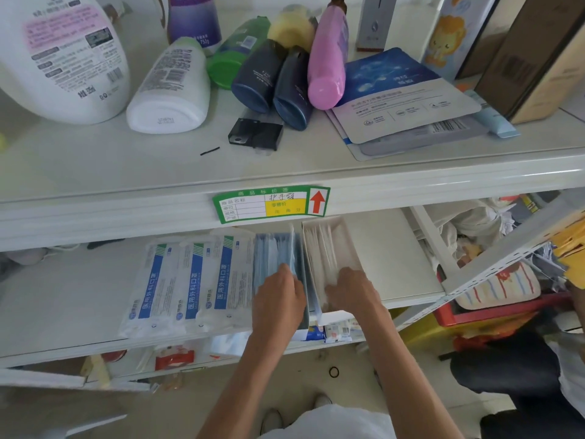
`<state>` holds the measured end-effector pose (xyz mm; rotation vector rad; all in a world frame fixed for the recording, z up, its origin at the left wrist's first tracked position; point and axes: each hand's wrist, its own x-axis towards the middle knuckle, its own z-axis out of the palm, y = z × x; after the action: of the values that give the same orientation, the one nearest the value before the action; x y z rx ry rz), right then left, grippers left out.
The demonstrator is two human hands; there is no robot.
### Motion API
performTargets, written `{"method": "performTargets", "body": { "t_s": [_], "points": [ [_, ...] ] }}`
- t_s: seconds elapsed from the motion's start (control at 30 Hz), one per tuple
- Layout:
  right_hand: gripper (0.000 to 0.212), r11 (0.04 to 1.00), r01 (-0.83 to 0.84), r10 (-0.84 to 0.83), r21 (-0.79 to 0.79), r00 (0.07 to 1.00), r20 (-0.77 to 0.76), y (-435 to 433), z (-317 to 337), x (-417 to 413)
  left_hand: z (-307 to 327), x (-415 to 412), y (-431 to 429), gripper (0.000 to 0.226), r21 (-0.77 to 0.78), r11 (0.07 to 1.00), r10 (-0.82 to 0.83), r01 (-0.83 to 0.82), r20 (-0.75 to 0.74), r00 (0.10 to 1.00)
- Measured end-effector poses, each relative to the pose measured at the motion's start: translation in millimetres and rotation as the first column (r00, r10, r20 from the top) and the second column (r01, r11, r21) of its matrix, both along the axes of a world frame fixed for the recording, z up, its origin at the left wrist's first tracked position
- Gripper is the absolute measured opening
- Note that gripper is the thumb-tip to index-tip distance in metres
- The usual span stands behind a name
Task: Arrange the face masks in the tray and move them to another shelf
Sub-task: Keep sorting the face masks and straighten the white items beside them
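Observation:
On the lower shelf stand two narrow trays side by side. The left tray holds a stack of blue face masks, and my left hand lies on their near end with fingers bent onto them. The right one is a white tray with white face masks standing on edge; my right hand reaches into its near end, fingers tucked among the masks. Whether either hand grips a mask is hidden. Three packs of surgical masks, white with blue stripes, lie flat to the left of the trays.
The upper shelf carries lying bottles: a large white jug, a white bottle, two dark blue ones, a pink one, plus flat sheet-mask packets and boxes. A green price label sticks on its edge. Cluttered bins sit at right.

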<state>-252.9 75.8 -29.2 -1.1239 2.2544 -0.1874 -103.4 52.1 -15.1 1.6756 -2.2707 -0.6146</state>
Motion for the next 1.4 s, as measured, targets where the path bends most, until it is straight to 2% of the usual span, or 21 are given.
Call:
{"method": "performTargets", "body": {
  "t_s": [0.07, 0.13, 0.23, 0.33, 0.43, 0.53, 0.63, 0.7, 0.77, 0.83, 0.9, 0.93, 1.07, 1.17, 1.3, 1.4],
  "points": [
    [0.022, 0.994, 0.051, -0.053, -0.096, 0.998, -0.017, 3, 10, -3, -4, 0, 1, 0.023, 0.067, 0.995, -0.072, 0.067, 0.072, 0.995],
    [0.024, 0.968, 0.110, -0.125, -0.225, 0.991, -0.053, 4, 22, -4, -2, 0, 3, 0.028, 0.223, 0.957, -0.218, 0.187, 0.121, 0.968],
    [0.018, 0.879, 0.131, -0.195, -0.458, 0.976, -0.094, 5, 33, 1, 8, 2, 6, 0.032, 0.453, 0.844, -0.350, 0.288, 0.058, 0.935],
    [0.012, 0.816, 0.069, -0.094, -0.574, 0.995, -0.013, 5, 36, 16, 12, 14, 9, 0.030, 0.445, 0.848, -0.321, 0.287, 0.002, 0.947],
    [0.016, 0.840, -0.009, 0.101, -0.542, 0.985, 0.141, 5, 30, 44, 11, 29, 11, 0.042, 0.333, 0.894, -0.304, 0.301, -0.043, 0.952],
    [0.023, 0.889, -0.129, 0.187, -0.439, 0.978, 0.091, 0, 18, 69, 6, 42, 12, 0.037, 0.261, 0.932, -0.239, 0.252, -0.080, 0.968],
    [0.020, 0.957, -0.188, 0.217, -0.222, 0.970, 0.113, -6, 15, 80, -3, 53, 13, 0.031, 0.230, 0.946, -0.201, 0.230, -0.143, 0.969],
    [0.019, 0.978, -0.177, 0.190, -0.108, 0.974, 0.122, -10, 16, 82, -8, 57, 13, 0.024, 0.200, 0.959, -0.169, 0.203, -0.174, 0.970],
    [0.029, 0.990, -0.133, 0.142, -0.055, 0.961, 0.239, -15, 16, 83, -15, 59, 12, 0.018, 0.155, 0.979, -0.098, 0.135, -0.225, 0.970],
    [0.038, 0.999, 0.036, -0.031, -0.002, 0.871, 0.491, -18, 12, 87, -22, 59, 11, 0.019, 0.133, 0.990, 0.000, 0.038, -0.277, 0.961],
    [0.048, 0.982, 0.181, -0.178, 0.057, 0.769, 0.614, -23, 9, 89, -25, 58, 11, 0.028, 0.132, 0.991, 0.053, -0.013, -0.301, 0.952],
    [0.049, 0.975, 0.212, -0.204, 0.062, 0.758, 0.620, -25, 7, 89, -26, 57, 10, 0.032, 0.134, 0.991, 0.057, -0.017, -0.300, 0.952],
    [0.029, 0.955, 0.295, -0.252, 0.036, 0.740, 0.623, -23, -3, 84, -30, 58, 3, 0.032, 0.139, 0.990, 0.064, -0.023, -0.299, 0.952],
    [0.035, 0.936, 0.352, -0.262, -0.011, 0.717, 0.646, -16, -5, 81, -34, 62, -3, 0.030, 0.131, 0.991, 0.072, -0.032, -0.313, 0.947],
    [0.018, 0.922, 0.381, -0.251, -0.071, 0.727, 0.639, -9, -3, 77, -35, 65, -7, 0.034, 0.122, 0.992, 0.071, -0.028, -0.366, 0.928],
    [0.019, 0.915, 0.391, -0.234, -0.102, 0.718, 0.656, -4, -6, 73, -36, 67, -11, 0.025, 0.094, 0.995, 0.063, -0.030, -0.374, 0.925]
  ]
}}
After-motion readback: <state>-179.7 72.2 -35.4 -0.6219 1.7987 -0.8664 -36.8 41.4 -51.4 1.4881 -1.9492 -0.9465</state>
